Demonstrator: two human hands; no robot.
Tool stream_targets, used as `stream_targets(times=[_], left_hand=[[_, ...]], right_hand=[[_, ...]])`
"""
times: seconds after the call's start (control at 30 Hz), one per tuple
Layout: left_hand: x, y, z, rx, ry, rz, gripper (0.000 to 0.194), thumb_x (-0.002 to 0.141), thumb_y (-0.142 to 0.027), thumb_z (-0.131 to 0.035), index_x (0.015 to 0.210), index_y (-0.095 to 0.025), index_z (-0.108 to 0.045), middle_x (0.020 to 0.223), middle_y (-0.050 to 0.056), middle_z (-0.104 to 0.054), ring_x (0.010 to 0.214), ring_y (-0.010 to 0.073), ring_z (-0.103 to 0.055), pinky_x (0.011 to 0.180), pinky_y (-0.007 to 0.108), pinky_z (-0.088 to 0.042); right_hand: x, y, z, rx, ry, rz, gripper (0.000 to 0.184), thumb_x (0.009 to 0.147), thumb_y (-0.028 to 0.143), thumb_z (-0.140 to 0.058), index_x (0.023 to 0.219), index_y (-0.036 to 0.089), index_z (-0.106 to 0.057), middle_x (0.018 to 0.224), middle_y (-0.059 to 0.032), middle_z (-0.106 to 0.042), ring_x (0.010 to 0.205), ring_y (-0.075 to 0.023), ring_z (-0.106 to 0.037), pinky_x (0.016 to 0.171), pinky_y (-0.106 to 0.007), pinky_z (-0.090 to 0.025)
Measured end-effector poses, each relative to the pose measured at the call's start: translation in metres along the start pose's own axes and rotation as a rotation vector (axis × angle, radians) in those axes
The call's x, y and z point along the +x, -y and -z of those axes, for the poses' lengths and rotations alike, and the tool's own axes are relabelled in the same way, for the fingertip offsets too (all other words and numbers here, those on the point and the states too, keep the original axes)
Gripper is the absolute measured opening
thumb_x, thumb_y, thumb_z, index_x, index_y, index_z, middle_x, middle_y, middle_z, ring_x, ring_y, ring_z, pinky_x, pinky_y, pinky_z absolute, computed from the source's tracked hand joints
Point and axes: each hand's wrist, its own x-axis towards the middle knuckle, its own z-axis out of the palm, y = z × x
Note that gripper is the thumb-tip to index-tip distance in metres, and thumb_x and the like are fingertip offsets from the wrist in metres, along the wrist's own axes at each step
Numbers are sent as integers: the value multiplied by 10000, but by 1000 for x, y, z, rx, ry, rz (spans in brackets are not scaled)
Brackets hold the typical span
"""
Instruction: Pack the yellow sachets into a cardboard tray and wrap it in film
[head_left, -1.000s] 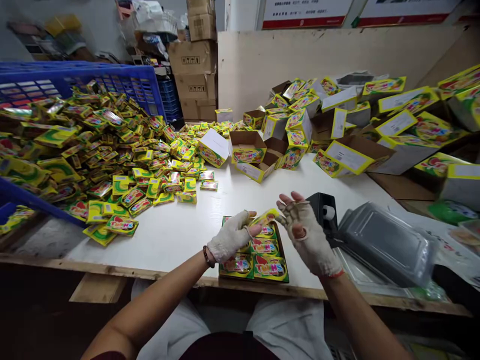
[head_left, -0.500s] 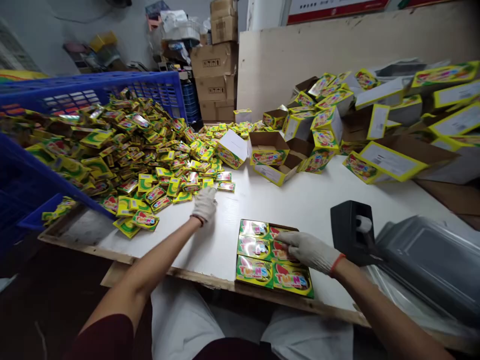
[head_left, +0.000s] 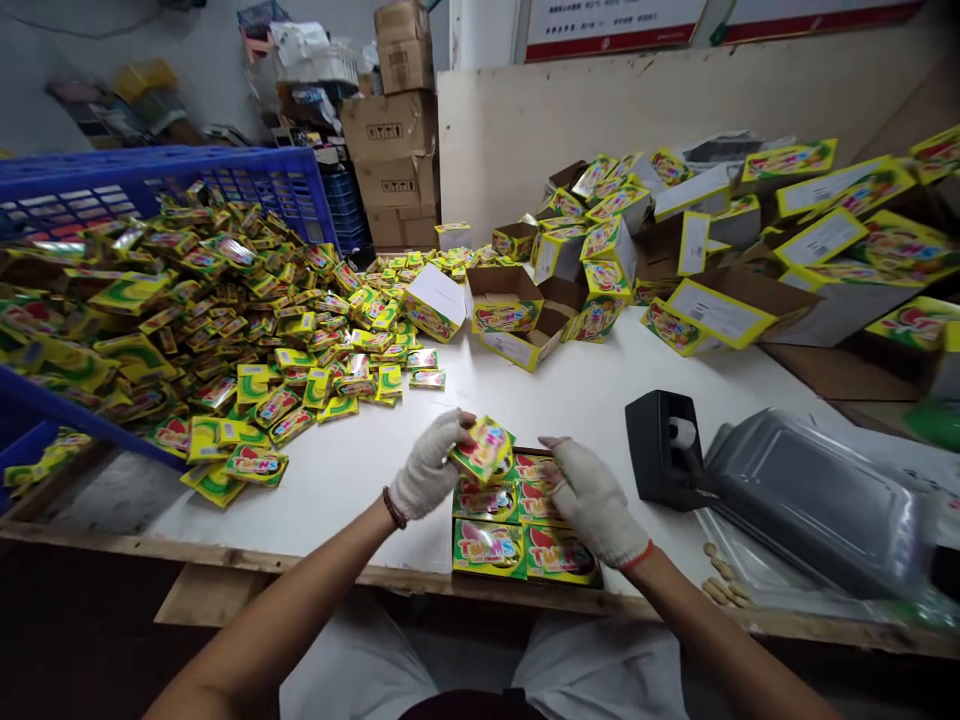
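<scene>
In the head view my left hand [head_left: 433,466], in a white glove with bare fingertips, grips a small yellow-green candy packet [head_left: 486,449]. It holds the packet tilted above the top left part of an open display box [head_left: 454,572]. Two columns of flat packets marked TWINS [head_left: 491,549] lie face up in that box at the table's front edge. My right hand [head_left: 596,500], gloved the same way, is at the box's right side with its fingers apart. Part of the right column is hidden under it, and I see nothing in its fingers.
A large heap of packets [head_left: 247,310] spills from a blue crate [head_left: 319,200] on the left. Several display boxes [head_left: 506,300] lie piled at the back right. A black tape dispenser [head_left: 660,450] and a clear plastic tub [head_left: 817,500] stand on the right, near some peanuts [head_left: 724,575].
My left hand has come back from the heap's edge to the box, now with a packet. My right hand has lifted slightly off the packets, and the view has turned a little right.
</scene>
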Motion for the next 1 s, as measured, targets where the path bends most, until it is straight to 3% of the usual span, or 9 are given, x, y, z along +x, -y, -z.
stream_targets(times=[0.07, 0.17, 0.3, 0.4, 0.53, 0.67, 0.83, 0.9, 1.0], left_hand=[[4, -20, -19, -108, 74, -95, 254, 751, -2, -574, 973, -124, -585, 1213, 119, -556, 1154, 157, -569, 981, 279, -481], [10, -24, -42, -228, 112, -71, 262, 774, 15, -523, 990, -114, -597, 1253, 128, -565, 1162, 157, -577, 986, 285, -488], [14, 1, -53, -63, -61, 349, 454, 890, -124, -455, 1326, -13, -518, 1312, 191, -556, 1187, 197, -580, 1041, 378, -465], [14, 9, -51, 297, 182, 549, 455, 963, -245, -468, 1356, -31, -550, 1265, 160, -595, 1209, 275, -538, 1070, 465, -390], [12, -1, -54, 585, 518, 529, 378, 1028, -302, -390, 1232, -107, -641, 1150, 87, -639, 1088, 272, -553, 983, 433, -405], [5, -9, -59, 649, 533, 481, 388, 1020, -351, -424, 1284, -147, -624, 1161, 59, -625, 1100, 248, -540, 982, 414, -394], [2, -11, -58, 765, 606, 371, 628, 967, -536, -477, 1497, -202, -463, 1232, 108, -565, 1125, 318, -487, 948, 544, -374], [4, -15, -62, 791, 666, 386, 629, 985, -518, -439, 1522, -192, -426, 1362, 125, -514, 1230, 330, -451, 1047, 631, -269], [6, -25, -74, 823, 739, 400, 653, 1002, -501, -393, 1557, -160, -360, 1576, 135, -291, 1446, 336, -258, 1137, 665, -73]], right_hand=[[17, 17, 16, 365, 80, -222, 754, 914, 639, -365, 1374, 54, -488, 1270, -186, -568, 1111, -250, -585, 991, -425, -466], [38, 28, 35, 657, 352, -333, 903, 757, 722, -546, 1374, 70, -447, 1115, -144, -587, 925, -203, -587, 812, -334, -486], [44, 6, 31, 309, 145, -355, 665, 741, 676, -439, 979, 89, -642, 866, -118, -598, 788, -212, -531, 719, -354, -424], [37, -16, 9, 139, -9, -298, 581, 778, 597, -347, 904, 113, -644, 918, -145, -616, 899, -252, -569, 835, -407, -432], [28, -35, -16, 11, -54, -102, 421, 869, 437, -364, 816, 129, -645, 973, -143, -618, 950, -241, -583, 877, -402, -458], [22, -49, -20, 38, 74, 95, 417, 955, 340, -376, 1079, 91, -687, 1077, -127, -658, 1059, -219, -602, 970, -375, -475], [17, -54, -14, -173, 113, 376, 477, 1021, 312, -341, 1206, -3, -649, 1158, -167, -645, 1074, -257, -575, 1010, -417, -465], [16, -47, -12, -283, 149, 340, 461, 995, 280, -362, 1228, 11, -655, 1203, -165, -636, 1147, -302, -550, 1058, -487, -418], [12, -28, -12, -516, 263, 79, 495, 964, 283, -438, 1391, 82, -588, 1454, -194, -457, 1389, -443, -333, 1090, -642, -270]])
